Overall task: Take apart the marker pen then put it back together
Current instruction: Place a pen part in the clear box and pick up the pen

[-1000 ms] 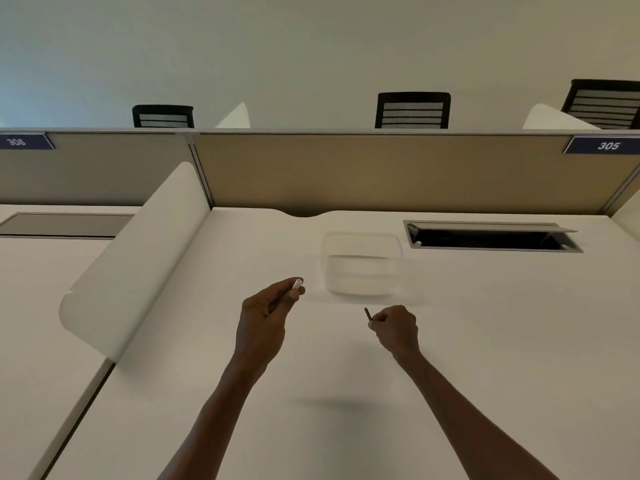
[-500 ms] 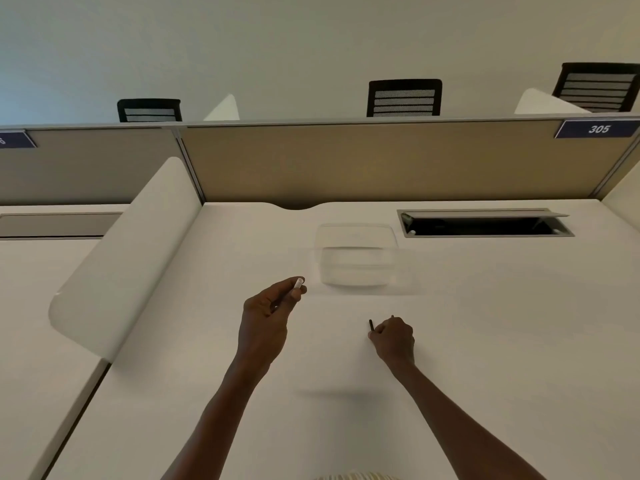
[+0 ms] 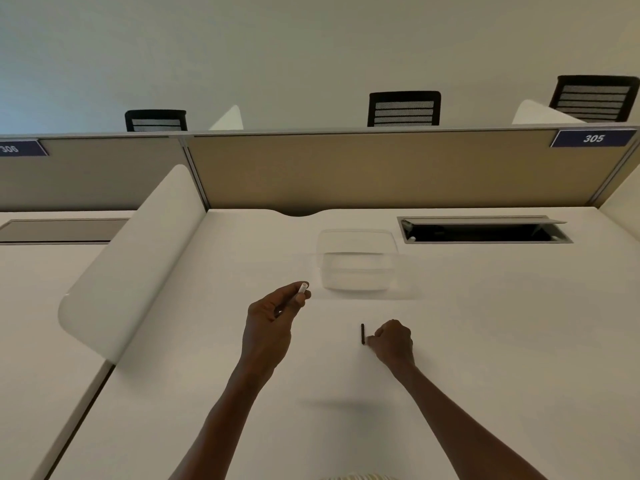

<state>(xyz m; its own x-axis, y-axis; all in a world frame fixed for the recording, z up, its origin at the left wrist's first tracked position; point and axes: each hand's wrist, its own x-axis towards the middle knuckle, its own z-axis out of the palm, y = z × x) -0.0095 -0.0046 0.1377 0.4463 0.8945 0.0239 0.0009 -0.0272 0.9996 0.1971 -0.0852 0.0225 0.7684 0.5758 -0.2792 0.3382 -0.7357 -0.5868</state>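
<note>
Head view. The white desk (image 3: 485,341) fills the near and middle field. The left hand (image 3: 270,320) is raised over the desk left of centre, its fingers closed around the white marker barrel (image 3: 302,289); only the barrel's far end projects past the fingertips, pointing far-right. The rest of the barrel is hidden inside the grip.

The right hand (image 3: 393,341) sits low, at the desk surface, right of centre, curled into a loose fist. A thin dark marker part (image 3: 362,333), rod-shaped, lies lengthwise near-to-far just left of this hand. The fingertips meet its near end; whether they pinch it or merely touch it cannot be told. The two marker pieces are well apart, one at each hand.

A clear plastic container (image 3: 356,261) stands on the desk beyond both hands, nearer to the left hand's fingertips than to the right hand. To its far right, an open cable hatch (image 3: 485,232) is recessed in the desktop. A curved white side divider (image 3: 128,258) borders the desk on the left. A beige partition panel (image 3: 381,168) closes the far edge and carries a blue label reading 305 (image 3: 593,138) at its right end. Three black mesh chair backs, one of them central (image 3: 404,109), rise behind the partition.
</note>
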